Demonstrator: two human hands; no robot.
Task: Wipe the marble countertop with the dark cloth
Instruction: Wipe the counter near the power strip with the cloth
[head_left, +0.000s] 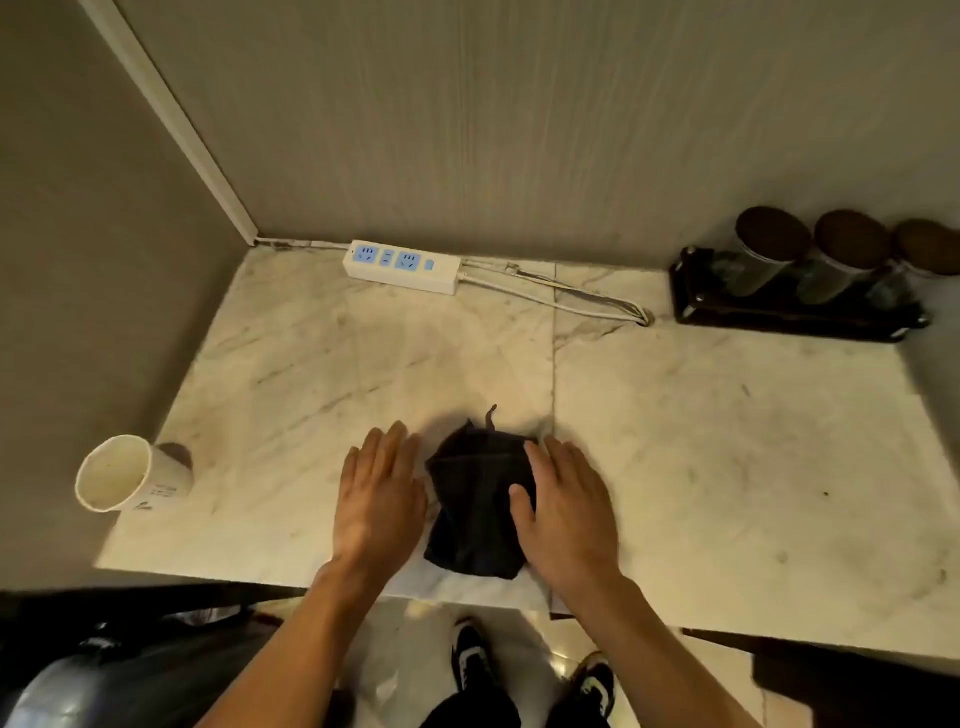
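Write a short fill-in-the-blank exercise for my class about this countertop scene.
1. The dark cloth lies between the person's two ____.
2. The paper cup at the left edge lies on its ____.
3. The power strip by the back wall has ____ plugged into it.
4. The tray of jars stands in the far ____ corner.

Missing words: hands; side; nothing; right

single head-worn wide-angle view, looking forward and steeply down from close above the marble countertop (675, 441), facing the wall corner, shoes (472, 660) visible below.
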